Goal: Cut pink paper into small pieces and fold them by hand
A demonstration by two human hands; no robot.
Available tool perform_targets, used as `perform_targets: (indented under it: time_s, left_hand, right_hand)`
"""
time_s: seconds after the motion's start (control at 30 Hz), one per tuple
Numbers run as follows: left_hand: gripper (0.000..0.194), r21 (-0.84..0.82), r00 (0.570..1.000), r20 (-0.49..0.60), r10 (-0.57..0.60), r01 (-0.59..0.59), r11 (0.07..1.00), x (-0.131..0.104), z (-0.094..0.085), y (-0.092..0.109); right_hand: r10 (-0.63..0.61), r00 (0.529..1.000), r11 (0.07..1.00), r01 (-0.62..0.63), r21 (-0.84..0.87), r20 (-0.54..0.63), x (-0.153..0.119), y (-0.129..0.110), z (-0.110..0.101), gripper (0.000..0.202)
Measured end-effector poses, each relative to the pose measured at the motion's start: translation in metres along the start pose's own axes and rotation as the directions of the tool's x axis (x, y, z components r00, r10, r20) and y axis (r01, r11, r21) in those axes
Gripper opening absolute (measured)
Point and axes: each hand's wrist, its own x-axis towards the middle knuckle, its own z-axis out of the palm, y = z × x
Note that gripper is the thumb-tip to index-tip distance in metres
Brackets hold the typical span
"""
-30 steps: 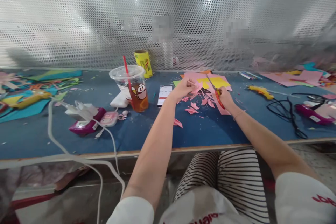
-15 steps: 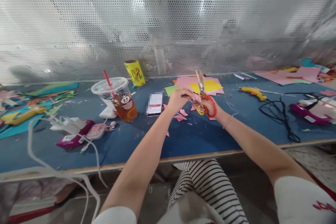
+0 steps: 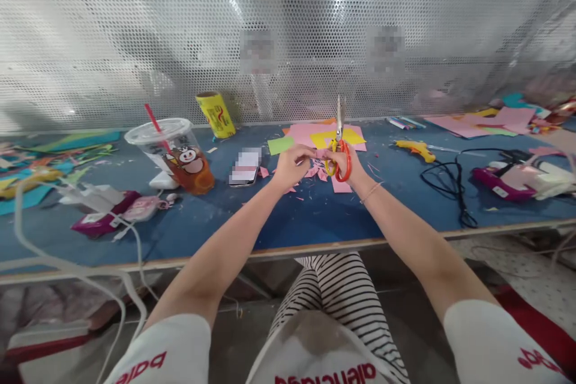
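My left hand (image 3: 292, 165) is closed, its fingertips pinching one end of a small pink paper piece (image 3: 320, 154). At the other end of that piece are the fingers of my right hand (image 3: 346, 163). The same hand holds scissors (image 3: 341, 126) with red and yellow handles, blades pointing up and away from me. Pink scraps (image 3: 320, 173) lie on the blue table below my hands. Just beyond them are stacked sheets, with a yellow sheet (image 3: 326, 139) over pink paper (image 3: 301, 132) and a green piece (image 3: 279, 145) at the left.
A phone (image 3: 245, 166), a drink cup (image 3: 180, 156) with a red straw and a yellow roll (image 3: 216, 115) stand or lie left of my hands. Rightward are a yellow glue gun (image 3: 416, 150) and black cable (image 3: 459, 192). A perforated metal screen (image 3: 310, 42) rises behind the table.
The camera view has shifted. My hands have drawn slightly apart, with the pink piece now stretched between them. The scissors have turned more upright.
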Motion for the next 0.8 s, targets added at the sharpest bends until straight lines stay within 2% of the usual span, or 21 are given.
perform_targets:
  time_s: [0.07, 0.13, 0.2, 0.3, 0.43, 0.53, 0.57, 0.6, 0.63, 0.67, 0.7, 0.73, 0.8]
  left_hand:
    - [0.015, -0.101, 0.994, -0.04, -0.103, 0.099, 0.99, 0.0, 0.001, 0.0]
    - [0.019, -0.178, 0.977, -0.068, -0.202, 0.187, 0.966, 0.0, 0.002, -0.002]
    - [0.028, -0.207, 0.963, -0.039, -0.267, 0.254, 0.945, 0.001, 0.004, -0.006]
    - [0.025, -0.204, 0.946, 0.035, -0.323, 0.323, 0.924, 0.002, 0.007, -0.011]
    - [0.016, -0.113, 0.946, 0.105, -0.307, 0.318, 0.941, 0.007, -0.001, -0.012]
    - [0.014, 0.141, 0.938, 0.165, -0.304, 0.283, 0.949, 0.013, -0.025, -0.017]
    - [0.01, 0.27, 0.917, 0.207, -0.34, 0.281, 0.921, 0.015, -0.036, -0.02]
    - [0.007, 0.382, 0.86, 0.312, -0.404, 0.276, 0.882, 0.016, -0.047, -0.024]
    - [0.01, 0.473, 0.77, 0.412, -0.487, 0.277, 0.837, 0.017, -0.056, -0.027]
    - [0.014, 0.52, 0.661, 0.512, -0.548, 0.269, 0.811, 0.017, -0.064, -0.031]
    - [0.017, 0.543, 0.579, 0.577, -0.577, 0.257, 0.8, 0.016, -0.069, -0.035]
    - [0.019, 0.573, 0.538, 0.587, -0.605, 0.252, 0.78, 0.016, -0.072, -0.038]
    - [0.021, 0.591, 0.533, 0.587, -0.609, 0.233, 0.772, 0.014, -0.071, -0.043]
  right_hand:
    - [-0.016, 1.0, 0.999, 0.016, -0.05, -0.005, 0.002, 0.002, 0.0, 0.033]
    - [-0.044, 0.999, 0.994, 0.044, -0.103, -0.005, 0.002, 0.004, 0.001, 0.032]
    - [-0.062, 0.998, 0.988, 0.064, -0.144, 0.022, 0.002, 0.006, 0.002, 0.032]
    - [-0.071, 0.995, 0.983, 0.082, -0.164, 0.071, 0.001, 0.007, 0.005, 0.034]
    - [-0.033, 0.998, 0.975, 0.045, -0.219, 0.057, 0.0, 0.004, 0.007, 0.037]
    - [0.024, 0.999, 0.955, -0.016, -0.295, 0.024, 0.002, 0.002, 0.003, 0.038]
    - [0.044, 0.999, 0.944, -0.036, -0.327, 0.017, 0.004, 0.004, 0.001, 0.038]
    - [0.065, 0.998, 0.931, -0.057, -0.36, 0.011, 0.006, 0.006, -0.001, 0.038]
    - [0.081, 0.997, 0.921, -0.072, -0.383, 0.007, 0.008, 0.01, -0.003, 0.039]
    - [0.092, 0.996, 0.915, -0.079, -0.395, 0.015, 0.009, 0.015, -0.005, 0.039]
    - [0.1, 0.994, 0.911, -0.078, -0.406, 0.034, 0.011, 0.02, -0.006, 0.038]
    - [0.101, 0.992, 0.907, -0.061, -0.418, 0.073, 0.011, 0.025, -0.008, 0.036]
    - [0.113, 0.983, 0.876, -0.029, -0.481, 0.146, 0.01, 0.032, -0.01, 0.031]
